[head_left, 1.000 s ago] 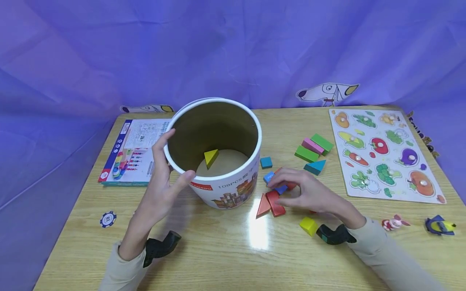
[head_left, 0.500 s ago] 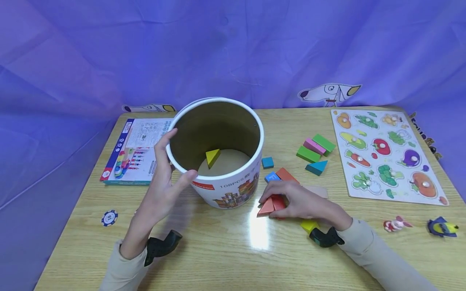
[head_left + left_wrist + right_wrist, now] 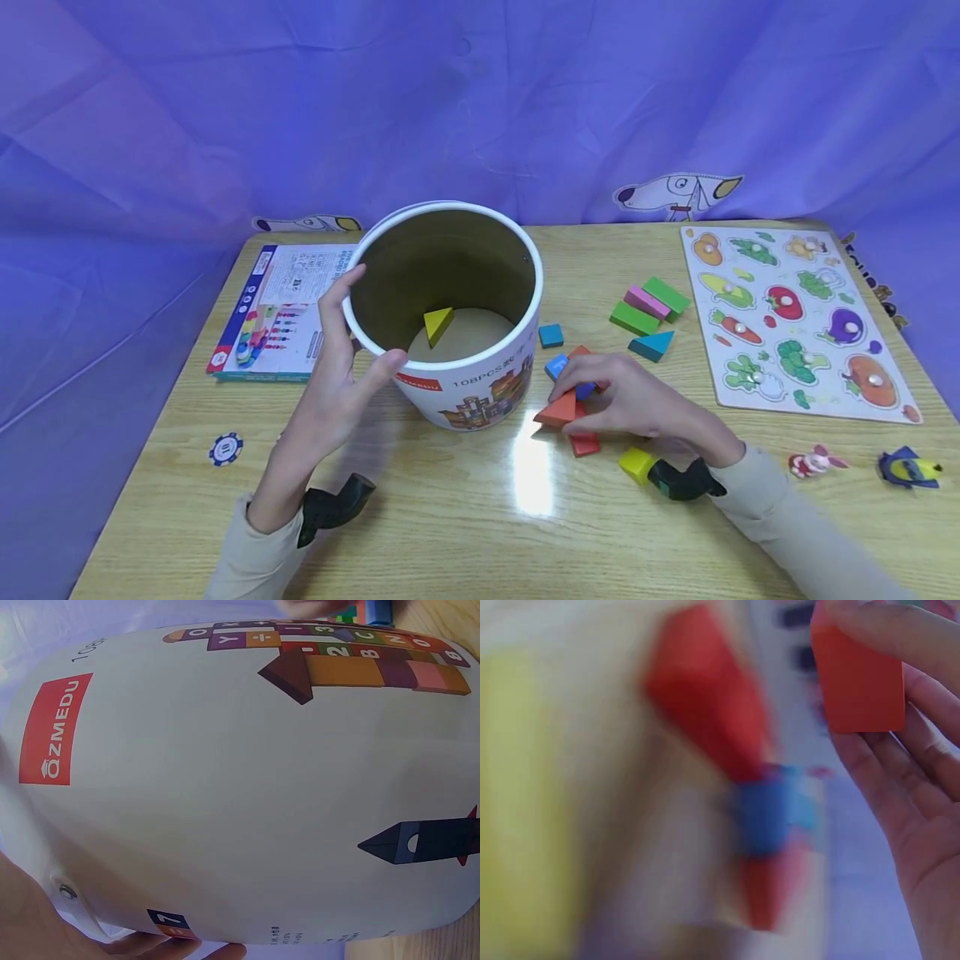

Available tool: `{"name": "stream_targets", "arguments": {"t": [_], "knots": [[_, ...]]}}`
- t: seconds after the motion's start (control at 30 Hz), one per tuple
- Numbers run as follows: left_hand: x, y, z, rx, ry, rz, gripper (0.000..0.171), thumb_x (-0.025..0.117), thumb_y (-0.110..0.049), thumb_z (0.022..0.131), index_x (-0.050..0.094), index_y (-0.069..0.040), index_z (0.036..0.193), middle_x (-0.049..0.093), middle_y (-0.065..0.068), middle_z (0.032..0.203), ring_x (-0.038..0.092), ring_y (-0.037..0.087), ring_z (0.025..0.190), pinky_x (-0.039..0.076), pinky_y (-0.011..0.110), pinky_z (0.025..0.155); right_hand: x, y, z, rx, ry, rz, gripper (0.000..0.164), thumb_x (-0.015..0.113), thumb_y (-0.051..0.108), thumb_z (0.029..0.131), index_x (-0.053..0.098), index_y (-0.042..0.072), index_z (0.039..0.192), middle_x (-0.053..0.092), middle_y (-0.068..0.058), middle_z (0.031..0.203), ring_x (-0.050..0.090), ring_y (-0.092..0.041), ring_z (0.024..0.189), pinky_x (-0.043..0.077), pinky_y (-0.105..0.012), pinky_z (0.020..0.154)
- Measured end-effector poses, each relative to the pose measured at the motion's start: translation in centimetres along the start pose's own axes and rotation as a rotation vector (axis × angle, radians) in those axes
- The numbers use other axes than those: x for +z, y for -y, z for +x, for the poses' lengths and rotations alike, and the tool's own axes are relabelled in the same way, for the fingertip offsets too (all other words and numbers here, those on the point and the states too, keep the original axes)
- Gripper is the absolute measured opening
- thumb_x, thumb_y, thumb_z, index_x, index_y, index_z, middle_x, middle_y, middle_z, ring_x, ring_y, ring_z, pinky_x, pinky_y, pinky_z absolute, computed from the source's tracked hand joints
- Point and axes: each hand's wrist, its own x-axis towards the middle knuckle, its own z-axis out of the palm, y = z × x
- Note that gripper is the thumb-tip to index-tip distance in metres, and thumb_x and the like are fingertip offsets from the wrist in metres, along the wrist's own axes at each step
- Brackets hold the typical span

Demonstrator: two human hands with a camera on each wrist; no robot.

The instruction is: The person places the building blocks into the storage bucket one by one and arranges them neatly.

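Observation:
A big white bucket (image 3: 450, 392) printed with "108PCS" stands upright, tipped slightly toward the camera in the head view. My left hand (image 3: 330, 392) holds its left side, with the thumb at the front rim and the fingers round the outside. Inside, a yellow triangular block (image 3: 437, 325) lies on the bottom. Just right of the bucket, my right hand (image 3: 630, 400) pinches an orange-red triangular block (image 3: 558, 410) between thumb and fingers, raised off the table. Beneath that hand lie a red block (image 3: 585, 443) and blue blocks (image 3: 556, 365), partly hidden.
Green blocks (image 3: 634, 318), a pink block (image 3: 647, 301) and a teal triangle (image 3: 652, 345) lie farther back. A vegetable puzzle board (image 3: 757, 333) is at right, near a pig figurine (image 3: 817, 461). A yellow block (image 3: 637, 465) sits by the right wrist. At left are a box (image 3: 285, 308) and a poker chip (image 3: 226, 449).
My right hand reached down to the red blocks, took the orange-red triangular block and lifted it slightly. My left hand stayed on the bucket.

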Motion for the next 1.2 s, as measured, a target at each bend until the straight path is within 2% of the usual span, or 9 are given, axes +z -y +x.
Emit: {"name": "stream_targets", "arguments": {"t": [0.1, 0.17, 0.37, 0.43, 0.5, 0.67, 0.87, 1.0, 1.2], "knots": [[0.0, 0.0, 0.0, -0.003, -0.004, 0.001, 0.084, 0.063, -0.018, 0.088, 0.01, -0.03, 0.152, 0.012, -0.004, 0.159, 0.025, 0.029, 0.141, 0.027, 0.065, 0.109, -2.4, 1.1, 0.0, -0.098, -0.072, -0.041, 0.034, 0.087, 0.02, 0.072, 0.074, 0.023, 0.104, 0.069, 0.01, 0.102, 0.06, -0.007, 0.096, 0.056, -0.026, 0.079], [0.0, 0.0, 0.0, -0.004, -0.009, 0.012, 0.084, 0.063, -0.018, 0.088, 0.01, -0.03, 0.152, 0.012, -0.004, 0.159, 0.025, 0.029, 0.141, 0.027, 0.065, 0.109, -4.2, 2.2, 0.0, -0.168, -0.117, -0.071, 0.037, 0.087, 0.015, 0.07, 0.073, 0.021, 0.104, 0.069, 0.01, 0.102, 0.06, -0.006, 0.095, 0.052, -0.022, 0.082], [0.0, 0.0, 0.1, 0.005, -0.014, 0.024, 0.084, 0.063, -0.018, 0.088, 0.01, -0.03, 0.153, 0.012, -0.004, 0.159, 0.025, 0.03, 0.141, 0.027, 0.065, 0.109, -9.6, 6.0, 0.6, -0.33, -0.238, -0.154, 0.049, 0.089, -0.003, 0.057, 0.074, 0.013, 0.101, 0.07, 0.006, 0.097, 0.062, -0.005, 0.094, 0.048, -0.015, 0.085], [0.0, 0.0, 0.2, 0.005, -0.013, 0.021, 0.084, 0.063, -0.018, 0.088, 0.01, -0.03, 0.153, 0.012, -0.004, 0.159, 0.025, 0.03, 0.141, 0.027, 0.065, 0.109, -10.9, 7.2, 1.4, -0.378, -0.273, -0.152, 0.05, 0.089, -0.008, 0.055, 0.074, 0.008, 0.1, 0.07, 0.003, 0.096, 0.061, -0.006, 0.093, 0.047, -0.014, 0.086], [0.0, 0.0, 0.1, 0.003, -0.014, 0.02, 0.084, 0.063, -0.018, 0.088, 0.01, -0.03, 0.152, 0.012, -0.004, 0.159, 0.025, 0.03, 0.141, 0.027, 0.065, 0.109, -11.7, 8.4, 2.5, -0.426, -0.284, -0.098, 0.049, 0.087, -0.013, 0.055, 0.074, 0.003, 0.1, 0.07, -0.001, 0.096, 0.061, -0.01, 0.093, 0.048, -0.016, 0.089], [-0.1, 0.0, 0.0, 0.001, -0.021, 0.013, 0.083, 0.062, -0.017, 0.088, 0.01, -0.029, 0.152, 0.012, -0.004, 0.159, 0.025, 0.029, 0.142, 0.027, 0.065, 0.11, -11.3, 11.3, 6.5, -0.455, -0.256, 0.028, 0.041, 0.083, -0.013, 0.062, 0.073, 0.002, 0.099, 0.069, -0.004, 0.095, 0.061, -0.016, 0.09, 0.053, -0.025, 0.089], [0.0, 0.0, -0.1, -0.008, -0.02, 0.01, 0.083, 0.061, -0.016, 0.088, 0.01, -0.029, 0.152, 0.012, -0.002, 0.159, 0.026, 0.03, 0.142, 0.027, 0.064, 0.111, -8.7, 12.6, 10.8, -0.423, -0.191, -0.02, 0.028, 0.086, 0.011, 0.071, 0.075, 0.011, 0.097, 0.068, 0.004, 0.093, 0.061, -0.01, 0.088, 0.051, -0.027, 0.086], [0.1, 0.0, -0.1, -0.018, -0.014, 0.012, 0.083, 0.061, -0.016, 0.089, 0.009, -0.029, 0.152, 0.013, -0.001, 0.159, 0.026, 0.031, 0.142, 0.027, 0.064, 0.111, -7.4, 12.9, 12.4, -0.366, -0.141, -0.082, 0.027, 0.086, 0.021, 0.073, 0.075, 0.015, 0.097, 0.068, 0.007, 0.093, 0.061, -0.004, 0.086, 0.049, -0.026, 0.085], [0.2, 0.0, 0.0, -0.01, -0.012, 0.005, 0.083, 0.06, -0.013, 0.088, 0.01, -0.029, 0.152, 0.013, -0.001, 0.159, 0.027, 0.031, 0.141, 0.028, 0.064, 0.111, -6.8, 12.7, 13.1, -0.337, -0.119, -0.09, 0.029, 0.085, 0.021, 0.074, 0.074, 0.014, 0.1, 0.068, 0.005, 0.095, 0.064, -0.002, 0.087, 0.052, -0.024, 0.084]]}}
